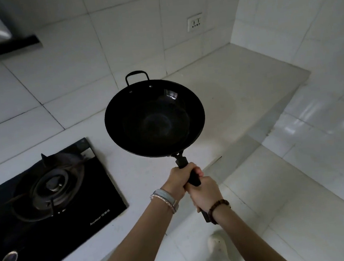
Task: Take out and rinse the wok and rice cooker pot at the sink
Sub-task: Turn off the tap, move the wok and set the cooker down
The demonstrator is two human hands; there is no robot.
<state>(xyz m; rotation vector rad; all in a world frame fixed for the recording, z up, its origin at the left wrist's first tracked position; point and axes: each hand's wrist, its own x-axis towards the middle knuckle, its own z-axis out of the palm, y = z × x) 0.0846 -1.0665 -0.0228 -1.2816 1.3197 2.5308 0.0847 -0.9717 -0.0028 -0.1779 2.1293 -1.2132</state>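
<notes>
White countertop [226, 95] below black wok [155, 119], left hand [180, 180] and right hand [205, 192] tight around its handle [182, 161].

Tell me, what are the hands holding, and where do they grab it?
Both hands grip the black wok by its long handle. The left hand is closer to the wok's rim, and the right hand is just behind it.
</notes>
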